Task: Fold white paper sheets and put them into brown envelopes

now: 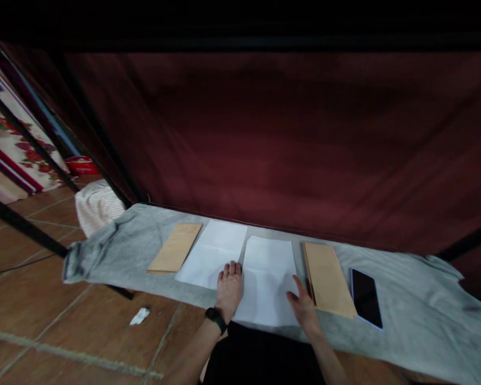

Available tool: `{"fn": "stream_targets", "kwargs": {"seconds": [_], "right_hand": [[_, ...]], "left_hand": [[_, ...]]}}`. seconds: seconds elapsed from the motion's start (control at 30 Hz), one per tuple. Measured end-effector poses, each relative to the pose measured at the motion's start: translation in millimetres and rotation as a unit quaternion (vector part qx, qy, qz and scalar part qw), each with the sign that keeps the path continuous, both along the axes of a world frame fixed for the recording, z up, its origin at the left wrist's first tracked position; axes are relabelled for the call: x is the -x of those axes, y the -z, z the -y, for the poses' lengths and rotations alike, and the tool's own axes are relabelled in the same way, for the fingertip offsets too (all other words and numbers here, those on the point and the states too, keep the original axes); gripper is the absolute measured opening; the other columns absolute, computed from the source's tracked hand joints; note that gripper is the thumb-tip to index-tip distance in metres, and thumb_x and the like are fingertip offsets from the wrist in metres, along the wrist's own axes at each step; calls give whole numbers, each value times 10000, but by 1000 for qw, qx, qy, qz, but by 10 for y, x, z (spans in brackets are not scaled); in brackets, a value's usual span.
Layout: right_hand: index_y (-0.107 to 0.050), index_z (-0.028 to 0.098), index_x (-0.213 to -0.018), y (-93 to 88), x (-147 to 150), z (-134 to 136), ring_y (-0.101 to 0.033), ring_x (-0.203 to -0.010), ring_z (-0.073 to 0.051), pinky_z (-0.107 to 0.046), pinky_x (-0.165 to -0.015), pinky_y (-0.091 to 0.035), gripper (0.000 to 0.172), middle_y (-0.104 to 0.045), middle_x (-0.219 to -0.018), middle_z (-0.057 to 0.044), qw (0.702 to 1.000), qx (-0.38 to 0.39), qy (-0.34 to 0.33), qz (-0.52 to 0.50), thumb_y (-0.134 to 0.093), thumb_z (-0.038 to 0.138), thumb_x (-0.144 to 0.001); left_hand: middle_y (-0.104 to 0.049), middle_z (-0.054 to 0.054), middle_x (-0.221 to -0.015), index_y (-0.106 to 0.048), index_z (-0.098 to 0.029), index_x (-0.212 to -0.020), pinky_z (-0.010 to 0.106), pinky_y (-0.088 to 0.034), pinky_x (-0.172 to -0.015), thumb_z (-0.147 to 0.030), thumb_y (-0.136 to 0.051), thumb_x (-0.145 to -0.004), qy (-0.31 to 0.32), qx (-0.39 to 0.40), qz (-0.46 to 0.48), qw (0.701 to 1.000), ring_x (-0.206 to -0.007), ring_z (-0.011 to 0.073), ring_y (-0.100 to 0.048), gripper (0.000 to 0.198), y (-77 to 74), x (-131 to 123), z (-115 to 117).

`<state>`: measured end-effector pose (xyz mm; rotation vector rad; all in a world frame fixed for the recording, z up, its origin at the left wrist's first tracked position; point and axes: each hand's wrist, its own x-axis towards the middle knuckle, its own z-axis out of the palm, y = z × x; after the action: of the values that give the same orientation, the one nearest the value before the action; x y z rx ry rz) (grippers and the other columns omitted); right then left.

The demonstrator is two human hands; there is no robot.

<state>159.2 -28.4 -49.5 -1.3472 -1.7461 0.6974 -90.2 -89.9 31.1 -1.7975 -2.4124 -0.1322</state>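
Two white paper sheets with fold creases lie side by side on a grey cloth, a left sheet (220, 243) and a right sheet (269, 267). My left hand (230, 286), a dark band on its wrist, lies palm up where the sheets meet, fingers extended and slightly bent. A small dark spot shows beside its fingertips; I cannot make out what it is. By the right sheet's right edge is my right hand (303, 308), thumb and index finger apart, holding nothing visible. Brown envelopes flank the sheets: a left one (177, 247) and a right stack (328, 278).
A dark-screened phone (366, 298) lies right of the envelope stack on the grey cloth (420, 310). Behind hangs a dark red curtain (264, 144) between black frame bars. A striped cloth (98, 206) is at the left end. Crumpled white paper (140, 316) lies on the tiled floor.
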Motion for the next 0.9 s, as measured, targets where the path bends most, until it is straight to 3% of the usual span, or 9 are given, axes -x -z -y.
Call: {"fn": "stream_targets", "kwargs": {"seconds": [0.13, 0.23, 0.33, 0.43, 0.53, 0.73, 0.9], "right_hand": [[-534, 225, -1360, -32, 101, -22, -694, -1016, -273, -410, -875, -570, 515, -695, -1160, -93, 998, -39, -7, 47, -454, 312, -859], [-491, 201, -1404, -97, 100, 32, -695, -980, -280, -426, -843, -577, 518, -660, -1179, -125, 991, -70, 11, 113, -420, 281, -897], [-446, 210, -1445, -190, 119, 132, -574, -1220, -309, -477, -963, -519, 508, -532, -1395, -151, 976, -129, 23, 171, -392, 277, -944], [-417, 206, -1471, -254, 217, 228, -408, -1386, -298, -492, -1068, -436, 499, -409, -1530, -123, 963, -169, -35, 205, -373, 293, -981], [-429, 191, -1472, -263, 321, 301, -354, -1427, -275, -483, -1110, -387, 489, -396, -1546, -108, 949, -177, -92, 244, -363, 295, -998], [-502, 186, -1431, -310, 363, 391, -324, -1445, -284, -501, -1163, -271, 455, -355, -1563, -121, 926, -149, -80, 338, -390, 299, -1004], [-476, 210, -1451, -391, 402, 392, -356, -1428, -293, -503, -1167, -250, 471, -371, -1553, -110, 924, -138, -49, 353, -420, 341, -1002]], "left_hand": [[-539, 177, -1416, -576, -133, -1337, 442, -457, -987, -20, -341, -875, -17, 10, 0, 1000, -1262, 296, -524, 531, -40, 49, 34], [-498, 177, -1460, -570, -104, -1339, 483, -388, -1081, -17, -337, -873, 1, -13, -3, 1000, -1324, 312, -476, 528, -58, 52, 69], [-398, 180, -1535, -491, -83, -1405, 477, -290, -1172, -41, -324, -895, 66, -63, 12, 996, -1424, 297, -360, 538, -46, -68, 77], [-354, 121, -1573, -388, -164, -1479, 448, -300, -1185, -159, -312, -971, 166, -93, 46, 981, -1466, 235, -292, 514, 20, -327, 42], [-332, 97, -1588, -358, -190, -1495, 424, -323, -1178, -241, -337, -991, 210, -78, 81, 971, -1476, 211, -269, 506, 136, -578, -10], [-344, 86, -1583, -359, -210, -1503, 463, -267, -1194, -335, -324, -1005, 185, -32, 76, 979, -1476, 229, -270, 515, 376, -655, -127], [-308, 90, -1597, -338, -241, -1518, 504, -226, -1193, -354, -349, -996, 170, -35, 50, 984, -1479, 259, -258, 534, 412, -592, -456]]}}
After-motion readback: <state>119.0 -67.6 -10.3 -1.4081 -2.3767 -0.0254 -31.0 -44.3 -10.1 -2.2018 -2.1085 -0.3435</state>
